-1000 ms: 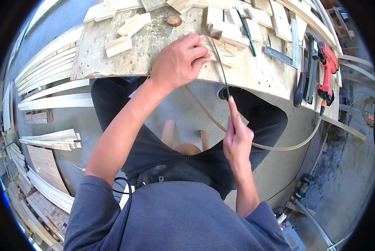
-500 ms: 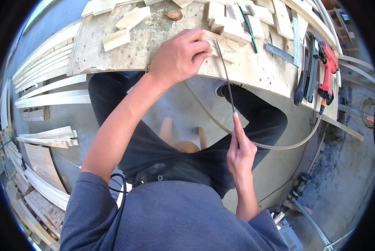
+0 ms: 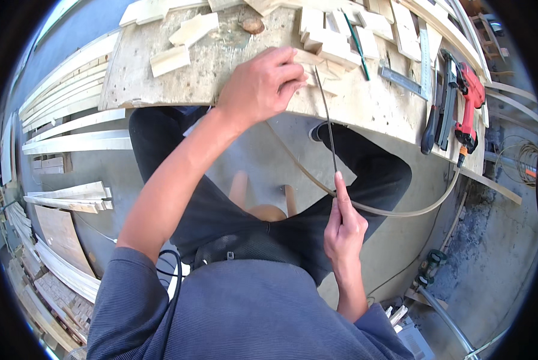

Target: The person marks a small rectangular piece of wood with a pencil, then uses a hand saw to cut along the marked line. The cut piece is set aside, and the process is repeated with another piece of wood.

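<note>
At the front edge of the workbench, my left hand (image 3: 263,85) is closed, thumb and fingers pinched around a small pale piece of wood (image 3: 324,90) that is partly hidden behind them. Lower and to the right, my right hand (image 3: 346,225) grips the near end of a thin, dark, tapering file (image 3: 329,123), its index finger stretched along it. The file slants upward, and its narrow tip lies beside the wood piece, close to my left fingertips; whether they touch I cannot tell.
Cut wood blocks (image 3: 332,48) lie on the workbench (image 3: 203,81), with a green pencil-like stick (image 3: 358,45), a metal square (image 3: 404,79), a screwdriver (image 3: 429,129) and a red nail gun (image 3: 470,99). Its hose (image 3: 413,212) loops across my lap. Wood strips (image 3: 71,141) lie left.
My right hand and the file have slid slightly down toward my body. My left hand has dropped a little too, still pinching the wood.
</note>
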The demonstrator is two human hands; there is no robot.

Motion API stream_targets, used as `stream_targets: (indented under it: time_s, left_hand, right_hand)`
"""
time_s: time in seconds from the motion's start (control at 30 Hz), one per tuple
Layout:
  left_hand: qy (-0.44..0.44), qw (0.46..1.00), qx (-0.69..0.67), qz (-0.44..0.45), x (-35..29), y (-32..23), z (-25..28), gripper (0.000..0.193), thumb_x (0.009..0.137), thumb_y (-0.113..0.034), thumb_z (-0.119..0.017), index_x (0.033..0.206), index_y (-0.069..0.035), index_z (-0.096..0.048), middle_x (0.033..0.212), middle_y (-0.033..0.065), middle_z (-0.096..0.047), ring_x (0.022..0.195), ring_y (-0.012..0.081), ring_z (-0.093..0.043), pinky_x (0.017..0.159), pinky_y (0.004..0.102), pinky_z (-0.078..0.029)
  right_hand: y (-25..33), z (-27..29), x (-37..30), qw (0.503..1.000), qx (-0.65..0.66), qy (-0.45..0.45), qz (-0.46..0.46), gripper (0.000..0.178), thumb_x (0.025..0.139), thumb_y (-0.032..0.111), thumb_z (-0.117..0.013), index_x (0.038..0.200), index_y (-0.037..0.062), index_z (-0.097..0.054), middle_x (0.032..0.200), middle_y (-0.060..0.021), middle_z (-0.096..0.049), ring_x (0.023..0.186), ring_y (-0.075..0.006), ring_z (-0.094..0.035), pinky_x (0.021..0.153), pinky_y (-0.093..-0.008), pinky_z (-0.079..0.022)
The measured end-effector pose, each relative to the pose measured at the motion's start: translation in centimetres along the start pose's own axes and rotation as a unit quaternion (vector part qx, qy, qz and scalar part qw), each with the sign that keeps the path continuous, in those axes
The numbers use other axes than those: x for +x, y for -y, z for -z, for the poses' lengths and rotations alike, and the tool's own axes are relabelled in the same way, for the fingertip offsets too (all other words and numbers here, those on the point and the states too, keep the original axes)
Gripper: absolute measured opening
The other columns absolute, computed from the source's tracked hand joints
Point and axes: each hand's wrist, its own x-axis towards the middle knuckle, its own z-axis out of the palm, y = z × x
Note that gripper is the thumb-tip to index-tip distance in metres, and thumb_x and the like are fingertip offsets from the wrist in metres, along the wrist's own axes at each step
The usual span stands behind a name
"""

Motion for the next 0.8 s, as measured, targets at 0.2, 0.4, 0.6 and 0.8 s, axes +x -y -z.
stream_targets:
  time_s: [0.2,0.4,0.6,0.8]
  left_hand:
    - [-0.039,0.999,-0.025,-0.024,-0.2,0.2,-0.3,0.008,0.099,-0.018,-0.08,0.097,-0.01,-0.077,0.101,0.0036,-0.067,0.102,0.0275,-0.073,0.081,0.045,-0.063]
    - [-0.028,0.999,-0.022,-0.022,0.0,0.5,-0.3,0.008,0.1,-0.018,-0.079,0.097,-0.01,-0.077,0.101,0.0037,-0.067,0.103,0.0278,-0.074,0.081,0.0451,-0.063]
    - [-0.008,1.0,-0.008,0.006,0.1,-0.1,0.1,0.006,0.098,-0.014,-0.083,0.1,-0.008,-0.081,0.11,0.0081,-0.075,0.122,0.031,-0.079,0.093,0.0432,-0.066]
    - [0.017,0.999,-0.024,0.018,-0.2,-0.1,0.0,0.006,0.098,-0.012,-0.083,0.102,-0.008,-0.081,0.114,0.0093,-0.077,0.125,0.0318,-0.078,0.094,0.0435,-0.065]
  right_hand:
    - [-0.9,0.7,-1.7,1.0,-0.004,-0.009,0.009,0.061,0.109,-0.01,-0.06,0.166,0.0119,-0.065,0.076,-0.0156,-0.054,0.064,-0.0164,-0.045,0.068,-0.0254,-0.046]
    - [0.0,1.1,0.0,1.0,-0.009,0.011,-0.005,0.061,0.109,-0.01,-0.061,0.166,0.0125,-0.065,0.076,-0.0147,-0.053,0.064,-0.0167,-0.045,0.067,-0.0264,-0.045]
    - [1.0,1.1,0.4,0.999,-0.025,0.044,-0.019,0.065,0.106,-0.009,-0.065,0.167,0.0155,-0.064,0.087,-0.0242,-0.071,0.068,-0.0301,-0.067,0.072,-0.0316,-0.056]
    - [-1.2,0.5,-1.5,1.0,-0.008,0.003,0.001,0.061,0.109,-0.008,-0.061,0.167,0.0137,-0.064,0.077,-0.0167,-0.058,0.064,-0.017,-0.047,0.067,-0.0276,-0.047]
